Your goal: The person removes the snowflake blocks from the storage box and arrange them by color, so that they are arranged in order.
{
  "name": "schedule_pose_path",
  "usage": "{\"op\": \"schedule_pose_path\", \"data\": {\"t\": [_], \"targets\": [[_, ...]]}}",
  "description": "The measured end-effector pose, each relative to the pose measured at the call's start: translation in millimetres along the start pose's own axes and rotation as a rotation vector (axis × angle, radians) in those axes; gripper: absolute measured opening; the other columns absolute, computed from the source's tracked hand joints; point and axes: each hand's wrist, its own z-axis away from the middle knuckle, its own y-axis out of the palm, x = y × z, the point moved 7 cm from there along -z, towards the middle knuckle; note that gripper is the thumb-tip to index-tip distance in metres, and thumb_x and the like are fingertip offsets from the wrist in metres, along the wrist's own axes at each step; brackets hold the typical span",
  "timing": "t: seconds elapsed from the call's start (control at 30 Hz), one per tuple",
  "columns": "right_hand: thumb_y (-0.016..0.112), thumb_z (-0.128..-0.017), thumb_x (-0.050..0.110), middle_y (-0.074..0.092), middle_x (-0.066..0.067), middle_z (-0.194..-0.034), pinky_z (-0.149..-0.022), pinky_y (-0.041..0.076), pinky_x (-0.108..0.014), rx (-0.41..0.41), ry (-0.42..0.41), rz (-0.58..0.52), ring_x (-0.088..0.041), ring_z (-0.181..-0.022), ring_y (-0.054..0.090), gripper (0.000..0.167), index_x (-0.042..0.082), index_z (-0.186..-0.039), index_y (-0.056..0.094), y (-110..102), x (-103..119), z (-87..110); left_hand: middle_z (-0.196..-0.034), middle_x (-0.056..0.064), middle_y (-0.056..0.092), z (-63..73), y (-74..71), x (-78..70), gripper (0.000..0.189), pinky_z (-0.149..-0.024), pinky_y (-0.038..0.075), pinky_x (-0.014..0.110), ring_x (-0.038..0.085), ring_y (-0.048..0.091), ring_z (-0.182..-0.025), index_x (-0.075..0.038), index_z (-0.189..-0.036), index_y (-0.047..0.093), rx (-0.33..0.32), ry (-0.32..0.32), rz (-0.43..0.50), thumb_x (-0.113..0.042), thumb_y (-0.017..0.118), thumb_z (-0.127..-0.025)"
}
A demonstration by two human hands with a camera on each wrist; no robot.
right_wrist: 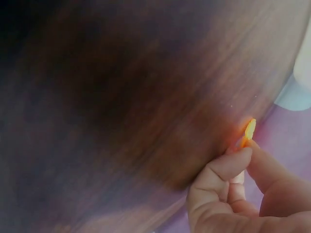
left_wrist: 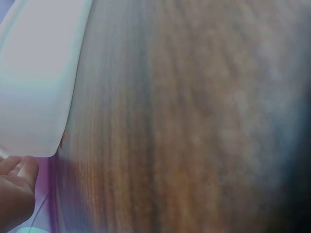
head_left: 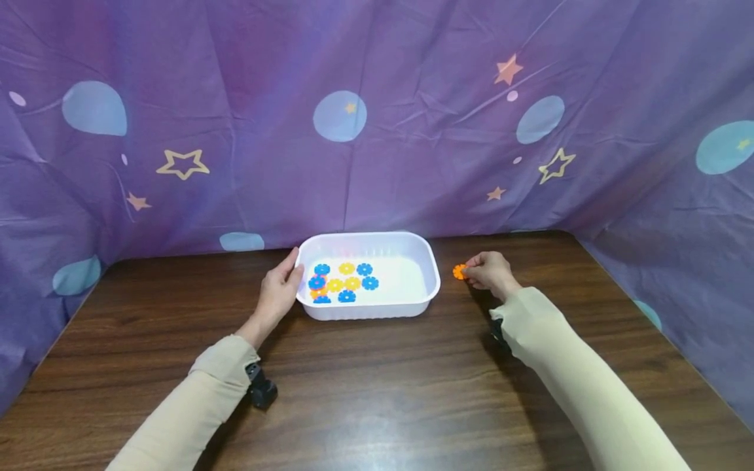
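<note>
A white plastic tray (head_left: 371, 311) stands near the table's back edge. Several blue and yellow flower-shaped snowflake discs (head_left: 370, 283), with some orange among them, lie in its left half. At the tray's left end, my left hand (head_left: 279, 288) holds the side, its thumb at the rim. The left wrist view shows those fingers (left_wrist: 28, 171) against the tray's end (left_wrist: 39, 97). To the right of the tray, my right hand (head_left: 490, 273) pinches an orange snowflake disc (head_left: 458, 271) between thumb and fingertips. The right wrist view shows this disc (right_wrist: 250, 128) edge-on, bright orange-yellow.
The dark wooden table (head_left: 377, 392) runs back to a purple curtain (head_left: 283, 131) printed with stars and balloons, which also hangs along both sides. A black wrist camera (head_left: 260, 388) hangs below the left sleeve.
</note>
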Motion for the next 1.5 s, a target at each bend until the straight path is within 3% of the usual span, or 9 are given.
{"op": "schedule_pose_path", "data": {"t": [0.13,0.33,0.77,0.93,1.1,1.27,1.5], "targets": [[0.065,-0.080,0.001,0.058,0.000,-0.065,-0.051,0.051,-0.020,-0.039,0.034,0.111,-0.005,-0.055,0.052,0.017,-0.010,-0.091,0.059,-0.4,5.4,4.5,-0.147,0.009,0.037,0.2,-0.1,1.1,0.046,-0.114,0.024,0.035,0.025,0.034,-0.136,-0.002,-0.142,0.038,0.002,-0.011,-0.004,-0.014,0.045,-0.098],[0.064,-0.083,0.003,0.058,0.000,-0.068,-0.050,0.048,-0.020,-0.036,0.063,0.209,-0.007,-0.057,0.051,0.016,-0.009,-0.092,0.060,-0.7,11.3,9.1,-0.148,0.008,0.036,0.1,0.0,1.6,0.047,-0.115,0.023,0.034,0.024,0.033,-0.137,-0.003,-0.143,0.036,0.015,-0.019,0.001,-0.015,0.044,-0.099],[0.063,-0.084,0.003,0.062,-0.004,-0.073,-0.050,0.048,-0.018,-0.058,0.067,0.231,-0.008,-0.058,0.052,0.016,-0.006,-0.094,0.056,-2.5,11.3,7.2,-0.146,0.010,0.038,0.3,-0.8,-1.5,0.046,-0.115,0.024,0.035,0.026,0.035,-0.136,-0.002,-0.142,0.038,-0.003,-0.005,-0.010,-0.014,0.044,-0.098],[0.062,-0.085,0.004,0.059,0.001,-0.068,-0.049,0.048,-0.017,-0.081,0.030,0.172,-0.005,-0.056,0.051,0.021,-0.009,-0.100,0.055,-3.1,14.9,8.6,-0.146,0.011,0.038,0.2,-0.4,-1.6,0.046,-0.114,0.024,0.036,0.026,0.035,-0.136,-0.001,-0.142,0.038,-0.007,0.004,-0.007,-0.013,0.044,-0.098],[0.059,-0.088,0.005,0.051,0.008,-0.065,-0.049,0.047,-0.018,-0.076,-0.040,-0.008,-0.003,-0.053,0.049,0.024,-0.010,-0.104,0.053,4.0,38.9,12.8,-0.146,0.012,0.037,-0.2,-3.1,-3.6,0.046,-0.115,0.023,0.035,0.026,0.034,-0.136,0.000,-0.142,0.037,-0.008,0.008,-0.007,-0.013,0.044,-0.098],[0.058,-0.090,0.006,0.050,0.007,-0.062,-0.047,0.044,-0.017,-0.031,-0.092,-0.150,-0.003,-0.051,0.048,0.023,-0.010,-0.105,0.053,27.6,72.7,21.8,-0.146,0.012,0.038,0.1,-3.6,-3.1,0.046,-0.115,0.023,0.037,0.028,0.035,-0.135,0.000,-0.142,0.038,-0.014,0.005,-0.022,-0.013,0.044,-0.098],[0.059,-0.090,0.006,0.053,0.005,-0.071,-0.051,0.044,-0.016,0.034,-0.120,-0.189,-0.004,-0.054,0.046,0.023,-0.007,-0.108,0.056,71.6,111.4,35.3,-0.145,0.011,0.038,1.5,-2.3,-1.2,0.046,-0.114,0.024,0.037,0.028,0.036,-0.135,-0.002,-0.142,0.039,-0.017,-0.008,-0.026,-0.015,0.045,-0.098]]}}
